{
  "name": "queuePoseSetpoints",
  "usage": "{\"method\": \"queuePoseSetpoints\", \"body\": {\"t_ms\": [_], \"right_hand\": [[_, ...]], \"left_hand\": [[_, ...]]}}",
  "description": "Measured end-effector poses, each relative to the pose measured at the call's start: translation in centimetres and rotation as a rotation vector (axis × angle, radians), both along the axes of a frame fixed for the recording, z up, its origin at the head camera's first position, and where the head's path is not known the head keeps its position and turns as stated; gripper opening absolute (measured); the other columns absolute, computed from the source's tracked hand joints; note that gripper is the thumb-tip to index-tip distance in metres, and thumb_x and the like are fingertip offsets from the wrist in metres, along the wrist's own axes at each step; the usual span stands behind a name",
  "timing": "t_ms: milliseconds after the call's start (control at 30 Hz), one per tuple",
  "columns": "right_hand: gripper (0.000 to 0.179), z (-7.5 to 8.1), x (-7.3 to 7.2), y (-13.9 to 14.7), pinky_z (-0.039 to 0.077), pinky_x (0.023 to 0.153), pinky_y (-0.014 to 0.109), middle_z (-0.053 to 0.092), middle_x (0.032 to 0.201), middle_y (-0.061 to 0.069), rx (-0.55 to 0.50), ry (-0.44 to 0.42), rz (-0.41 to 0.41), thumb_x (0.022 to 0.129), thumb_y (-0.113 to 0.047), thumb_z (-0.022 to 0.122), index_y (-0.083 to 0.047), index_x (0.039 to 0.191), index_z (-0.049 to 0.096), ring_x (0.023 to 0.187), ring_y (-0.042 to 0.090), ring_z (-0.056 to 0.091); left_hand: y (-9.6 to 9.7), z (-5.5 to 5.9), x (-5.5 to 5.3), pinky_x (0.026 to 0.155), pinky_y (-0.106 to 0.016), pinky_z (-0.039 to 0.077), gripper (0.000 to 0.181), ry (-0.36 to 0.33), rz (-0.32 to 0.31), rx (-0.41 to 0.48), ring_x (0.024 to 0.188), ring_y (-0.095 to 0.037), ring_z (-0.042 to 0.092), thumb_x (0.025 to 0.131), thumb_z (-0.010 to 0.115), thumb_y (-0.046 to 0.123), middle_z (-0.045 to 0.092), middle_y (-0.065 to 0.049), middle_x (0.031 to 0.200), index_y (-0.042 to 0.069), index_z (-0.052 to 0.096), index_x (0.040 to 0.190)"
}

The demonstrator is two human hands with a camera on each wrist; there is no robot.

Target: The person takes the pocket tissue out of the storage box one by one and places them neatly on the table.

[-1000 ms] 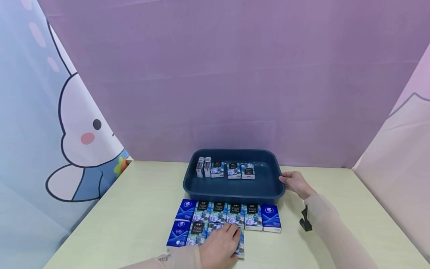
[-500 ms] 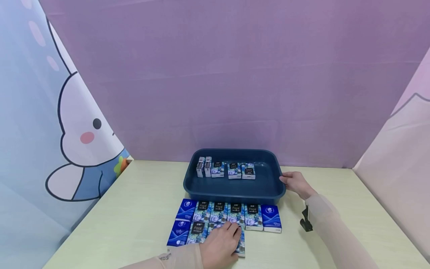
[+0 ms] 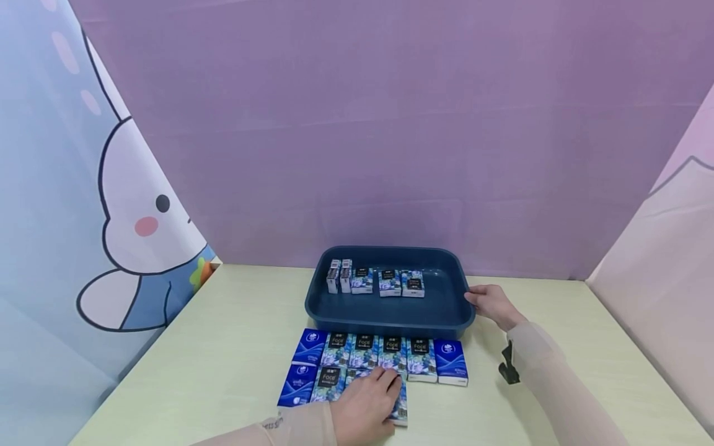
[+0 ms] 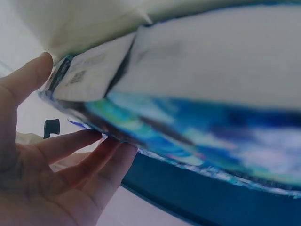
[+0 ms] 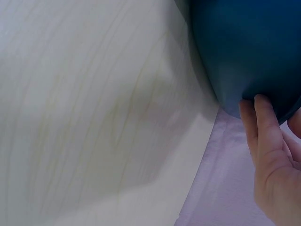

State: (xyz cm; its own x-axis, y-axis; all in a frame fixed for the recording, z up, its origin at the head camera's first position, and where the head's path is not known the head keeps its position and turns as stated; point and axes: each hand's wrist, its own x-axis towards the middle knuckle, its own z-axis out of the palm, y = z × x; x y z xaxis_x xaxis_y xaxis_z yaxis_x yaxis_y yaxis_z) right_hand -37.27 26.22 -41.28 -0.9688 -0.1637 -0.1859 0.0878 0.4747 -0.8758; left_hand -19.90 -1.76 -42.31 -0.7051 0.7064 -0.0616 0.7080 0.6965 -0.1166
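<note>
Tabletop (image 3: 234, 347) is bearing packs (image 3: 364, 352) near, five lying inside far tray (image 3: 390, 327); left hand (image 3: 365, 404) touching packs straight-fingered, right hand (image 3: 494, 304) gripping tray

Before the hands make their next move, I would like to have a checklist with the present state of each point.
1. Right hand holding the rim of the dark blue tray: ok.
2. Left hand touching the front row's rightmost floral tissue pack: ok.
3. Left hand's grip firm enough to lift a pack: cannot tell.
4. Bare space in the tray: ok, at its right end.
5. Small packs in the tray all lying flat: not ok; the two leftmost packs stand on edge.
</note>
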Motion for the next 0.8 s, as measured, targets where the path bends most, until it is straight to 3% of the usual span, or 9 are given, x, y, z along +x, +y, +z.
{"method": "queuePoseSetpoints", "body": {"t_ms": [167, 267, 400, 567, 700, 800], "right_hand": [[0.044, 0.0, -0.2, 0.1, 0.043, 0.094, 0.046, 0.041, 0.131, 0.034, 0.004, -0.007, -0.006, 0.097, -0.011, 0.041, 0.017, 0.131, 0.035, 0.118, 0.042, 0.048], [0.044, 0.0, -0.3, 0.1, 0.043, 0.094, 0.046, 0.041, 0.132, 0.034, 0.005, -0.012, -0.006, 0.097, -0.011, 0.040, 0.017, 0.132, 0.035, 0.118, 0.042, 0.047], [0.044, 0.0, -0.4, 0.3, 0.043, 0.094, 0.046, 0.040, 0.132, 0.035, 0.005, -0.010, -0.008, 0.097, -0.010, 0.040, 0.017, 0.131, 0.035, 0.118, 0.042, 0.047], [0.044, 0.1, -0.4, 0.3, 0.043, 0.094, 0.047, 0.041, 0.132, 0.035, 0.006, 0.000, -0.001, 0.097, -0.010, 0.040, 0.017, 0.131, 0.036, 0.118, 0.042, 0.047], [0.044, 0.2, -0.2, 0.2, 0.044, 0.094, 0.046, 0.041, 0.131, 0.035, -0.001, 0.001, 0.000, 0.097, -0.010, 0.041, 0.018, 0.130, 0.036, 0.118, 0.042, 0.048], [0.043, 0.1, 0.1, 0.0, 0.044, 0.093, 0.046, 0.042, 0.130, 0.035, -0.015, 0.002, -0.002, 0.097, -0.009, 0.041, 0.018, 0.130, 0.036, 0.117, 0.042, 0.049]], "left_hand": [[-0.1, 1.2, 0.0, 0.082, -0.024, 0.051, 0.059, -0.026, -0.014, -0.035, 0.108, -0.014, 0.053, 0.084, 0.059, 0.047, 0.052, -0.001, 0.124, 0.012, 0.050, 0.130], [0.0, 2.7, -0.1, 0.080, -0.023, 0.052, 0.056, -0.036, -0.001, -0.033, 0.104, -0.013, 0.055, 0.083, 0.061, 0.046, 0.055, 0.002, 0.121, 0.014, 0.052, 0.129], [0.2, 5.2, -1.2, 0.073, -0.020, 0.052, 0.048, -0.019, -0.024, 0.065, 0.092, -0.009, 0.061, 0.083, 0.065, 0.038, 0.061, 0.001, 0.112, 0.013, 0.057, 0.123], [0.7, 8.3, -4.0, 0.072, -0.017, 0.052, 0.045, 0.004, -0.011, 0.184, 0.091, -0.010, 0.063, 0.084, 0.064, 0.031, 0.062, -0.003, 0.117, 0.011, 0.058, 0.123], [1.3, 10.6, -7.2, 0.075, -0.019, 0.052, 0.045, 0.013, 0.046, 0.176, 0.084, -0.009, 0.064, 0.087, 0.062, 0.031, 0.059, -0.004, 0.123, 0.013, 0.055, 0.127], [1.9, 11.7, -9.8, 0.078, -0.022, 0.052, 0.044, 0.022, 0.063, 0.115, 0.087, -0.009, 0.063, 0.088, 0.060, 0.031, 0.058, -0.003, 0.123, 0.015, 0.053, 0.129]]}}
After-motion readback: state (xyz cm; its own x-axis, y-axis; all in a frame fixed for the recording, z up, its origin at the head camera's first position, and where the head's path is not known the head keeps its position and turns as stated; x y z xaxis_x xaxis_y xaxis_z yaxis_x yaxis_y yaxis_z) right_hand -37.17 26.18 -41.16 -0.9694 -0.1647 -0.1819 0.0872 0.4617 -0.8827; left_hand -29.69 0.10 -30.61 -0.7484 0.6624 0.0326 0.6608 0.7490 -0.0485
